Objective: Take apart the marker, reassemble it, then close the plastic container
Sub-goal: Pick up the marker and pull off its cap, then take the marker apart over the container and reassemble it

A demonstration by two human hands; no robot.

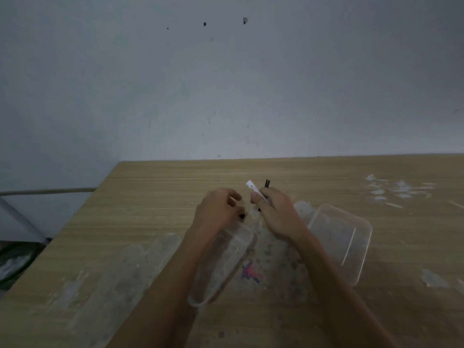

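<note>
My right hand grips a white marker barrel that points up and to the left, with a black piece sticking up behind the fingers. A small black part shows at the fingertips of my left hand, which is curled just left of the right hand. Under my left forearm lies a clear plastic container on the table. The clear plastic lid lies flat to the right of my right forearm.
The wooden table has whitish smears, and red and blue scribbles between my forearms. Its left edge runs diagonally, with dark objects on the floor beyond it. A grey wall stands behind the table.
</note>
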